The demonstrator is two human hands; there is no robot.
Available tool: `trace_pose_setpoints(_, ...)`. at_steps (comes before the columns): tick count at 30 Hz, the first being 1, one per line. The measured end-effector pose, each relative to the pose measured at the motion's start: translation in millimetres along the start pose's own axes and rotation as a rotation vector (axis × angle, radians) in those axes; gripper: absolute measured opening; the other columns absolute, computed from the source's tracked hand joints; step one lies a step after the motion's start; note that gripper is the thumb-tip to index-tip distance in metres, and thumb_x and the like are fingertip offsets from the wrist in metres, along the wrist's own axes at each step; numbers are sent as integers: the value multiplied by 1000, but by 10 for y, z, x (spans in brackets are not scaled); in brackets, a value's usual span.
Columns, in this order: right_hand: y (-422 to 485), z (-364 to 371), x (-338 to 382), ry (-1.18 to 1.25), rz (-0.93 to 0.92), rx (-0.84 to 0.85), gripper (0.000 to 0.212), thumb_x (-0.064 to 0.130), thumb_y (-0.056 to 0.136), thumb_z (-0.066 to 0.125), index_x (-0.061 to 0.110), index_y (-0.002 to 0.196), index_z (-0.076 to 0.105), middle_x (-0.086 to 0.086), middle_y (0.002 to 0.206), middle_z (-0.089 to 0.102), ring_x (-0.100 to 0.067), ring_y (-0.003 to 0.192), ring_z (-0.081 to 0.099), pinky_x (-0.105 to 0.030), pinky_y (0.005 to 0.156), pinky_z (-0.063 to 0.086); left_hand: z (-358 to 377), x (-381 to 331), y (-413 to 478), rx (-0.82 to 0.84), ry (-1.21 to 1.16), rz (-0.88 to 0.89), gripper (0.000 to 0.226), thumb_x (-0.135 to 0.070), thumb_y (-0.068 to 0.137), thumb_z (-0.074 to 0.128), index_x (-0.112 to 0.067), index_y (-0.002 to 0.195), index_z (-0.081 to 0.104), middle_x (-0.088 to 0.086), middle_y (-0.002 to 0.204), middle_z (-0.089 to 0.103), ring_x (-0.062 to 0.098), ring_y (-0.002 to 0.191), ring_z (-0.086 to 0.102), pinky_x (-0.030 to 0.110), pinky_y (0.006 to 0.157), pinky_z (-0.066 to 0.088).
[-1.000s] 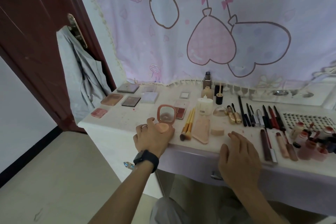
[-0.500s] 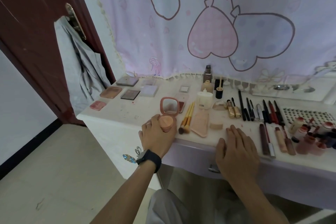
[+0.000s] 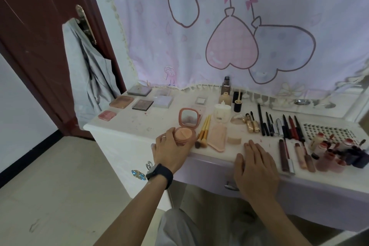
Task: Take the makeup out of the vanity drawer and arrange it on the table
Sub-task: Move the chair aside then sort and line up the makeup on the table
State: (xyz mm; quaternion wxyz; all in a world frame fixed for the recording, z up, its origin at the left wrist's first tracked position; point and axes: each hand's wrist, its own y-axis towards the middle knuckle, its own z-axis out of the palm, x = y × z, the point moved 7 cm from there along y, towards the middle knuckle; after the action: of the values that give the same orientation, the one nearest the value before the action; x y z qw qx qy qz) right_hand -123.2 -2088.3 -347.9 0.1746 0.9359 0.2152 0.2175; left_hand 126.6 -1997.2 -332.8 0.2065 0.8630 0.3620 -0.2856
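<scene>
An open pink powder compact with a round mirror lid and a peach puff stands near the front edge of the white vanity table. My left hand grips its base from the left. My right hand lies flat on the table's front edge, above the shut lilac drawer. Right of the compact lie yellow-handled brushes, a peach sponge case, pencils and lip tubes.
Eyeshadow palettes sit at the table's back left, bottles at the back middle, small nail polish bottles at the far right. A dark red door with a hanging grey garment stands left. A pink curtain hangs behind.
The view has shifted down and closer. My left hand has slid a little forward around the compact's base. The right hand stays flat at the table edge.
</scene>
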Motion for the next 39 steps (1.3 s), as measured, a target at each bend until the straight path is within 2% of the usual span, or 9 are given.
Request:
trace_pose_setpoints(5,13,-188,119,161,-52,-15,47,27,99,54,5,141,51,-14,144,55,-29,137,44,-42,114,33,-181,162,86,-21,-37,24,64,-62,91,52,-20,139,47,7,136,57,27,127,49,46,102,44)
trace_pose_setpoints(9,149,-291,646,255,-264,-42,40,15,90,69,5,128,62,-12,133,62,-29,128,51,-35,105,37,-465,526,262,-52,-10,-43,52,-48,93,56,-25,138,48,6,137,54,26,128,45,42,104,41)
trace_pose_setpoints(14,376,-134,1675,342,-517,51,31,24,96,54,13,121,68,-2,128,67,-20,125,53,-31,106,38,-902,1053,586,-104,60,-123,51,-40,92,57,-26,140,47,7,143,47,27,130,43,42,105,40)
trace_pose_setpoints(18,564,417,2373,241,-561,286,45,39,104,37,29,147,46,11,154,44,-10,147,28,-31,118,28,-1253,1385,915,-146,158,-142,54,-40,91,59,-25,142,45,8,145,45,29,133,38,42,108,37)
trace_pose_setpoints(23,630,1117,2969,133,-617,492,56,41,106,27,21,159,23,-2,167,21,-19,154,12,-36,125,13,-1454,1717,1295,-125,197,-176,52,-44,89,59,-33,138,47,7,145,43,30,134,36,42,111,33)
trace_pose_setpoints(28,599,1587,3013,17,-656,633,61,47,107,17,22,161,5,0,170,-2,-21,156,-5,-45,124,-2,-1373,1896,1616,-8,301,-113,49,-51,92,52,-38,140,46,2,152,38,26,143,27,42,115,28)
trace_pose_setpoints(31,613,1630,2978,16,-672,642,61,48,107,17,22,161,5,0,169,-3,-20,156,-6,-44,124,-3,-1332,1898,1714,7,307,-87,34,-45,93,48,-38,126,54,-1,135,51,28,124,46,40,102,39)
trace_pose_setpoints(34,613,1616,2982,25,-673,643,61,48,107,18,22,161,6,-1,169,-2,-21,156,-6,-44,124,-3,-1371,1856,1733,-54,374,-81,23,-36,96,42,-36,114,57,3,120,56,28,110,50,38,86,38)
trace_pose_setpoints(39,605,1565,2990,33,-672,671,61,46,108,19,20,161,6,-2,169,-1,-20,156,-5,-44,124,-3,-1293,1824,1660,-5,377,-54,30,-38,102,39,-26,122,57,9,115,46,32,108,55,37,92,47)
